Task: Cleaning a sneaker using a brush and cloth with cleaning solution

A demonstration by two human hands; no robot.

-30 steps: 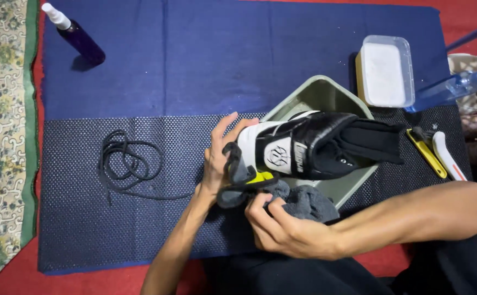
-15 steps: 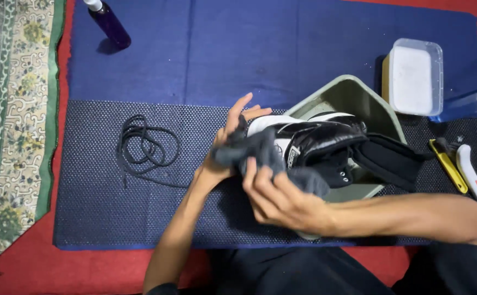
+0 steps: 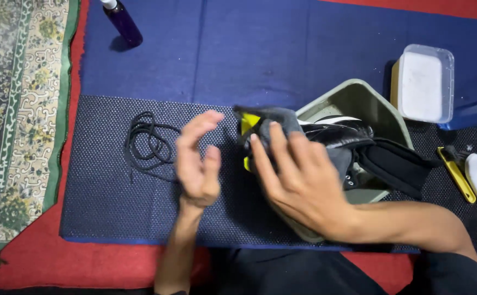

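Over the basin: the right hand (image 3: 304,180) presses a grey cloth (image 3: 282,123) onto the toe of a black-and-white sneaker with a yellow accent (image 3: 337,134), fingers spread flat over cloth and shoe.
Right grip: wrapped over the cloth, palm down, holding it against the shoe rather than pinching it.
Left grip: the left hand (image 3: 197,161) hangs open just beside the toe, fingers loosely curled, holding nothing.
Shoe position: propped across the rim of a pale green plastic basin (image 3: 358,95), toe sticking out toward the left hand, black tongue flopped out to the right.
Risk, tipping: with only one hand steadying it, I judge the sneaker could roll off the rim, pushed by the wiping pressure.
Risk, cloth: the cloth could slide off the toe, since nothing clamps it.
Nearby: a coil of black laces (image 3: 148,142) on the dark dotted mat (image 3: 102,202), well apart from the shoe.
Far corner: a purple spray bottle (image 3: 123,23) stands on the blue cloth.
Right side: a white lidded tub (image 3: 424,82), a yellow-handled brush (image 3: 457,172).
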